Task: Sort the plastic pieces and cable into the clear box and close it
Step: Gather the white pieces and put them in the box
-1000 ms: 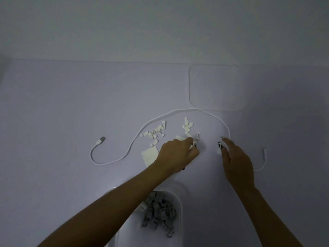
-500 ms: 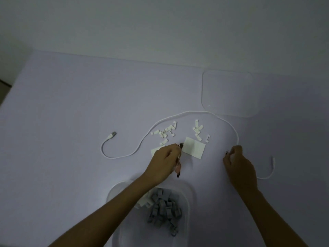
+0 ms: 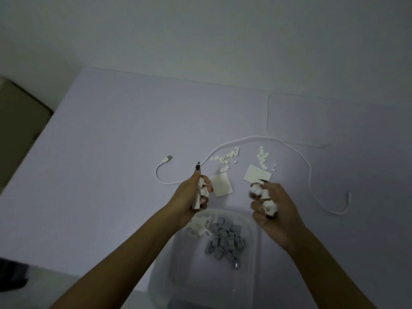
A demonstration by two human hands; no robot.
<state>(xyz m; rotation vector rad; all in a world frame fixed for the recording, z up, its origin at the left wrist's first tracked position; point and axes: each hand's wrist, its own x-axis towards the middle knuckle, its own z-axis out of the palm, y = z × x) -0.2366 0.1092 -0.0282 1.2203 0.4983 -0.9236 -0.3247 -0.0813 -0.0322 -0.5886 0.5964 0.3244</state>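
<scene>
My left hand (image 3: 191, 197) grips several white plastic pieces just above the far rim of the clear box (image 3: 253, 253). My right hand (image 3: 272, 208) holds more white pieces over the box's far right corner. Inside the box lie grey pieces (image 3: 225, 241) and a few white ones (image 3: 199, 226). On the table beyond are two flat white plates (image 3: 220, 185) (image 3: 257, 176), two small heaps of tiny white pieces (image 3: 225, 158) (image 3: 263, 159), and the white cable (image 3: 245, 138) looping around them.
The clear lid (image 3: 297, 120) lies flat at the far right of the lilac table. The cable's USB plug (image 3: 167, 159) points left; its other end (image 3: 349, 196) lies at the right. The table's left edge (image 3: 33, 148) drops to a dark floor.
Both hands have lifted off the table with white pieces in them and drawn back over the box. The camera has tilted, so the box shows more fully.
</scene>
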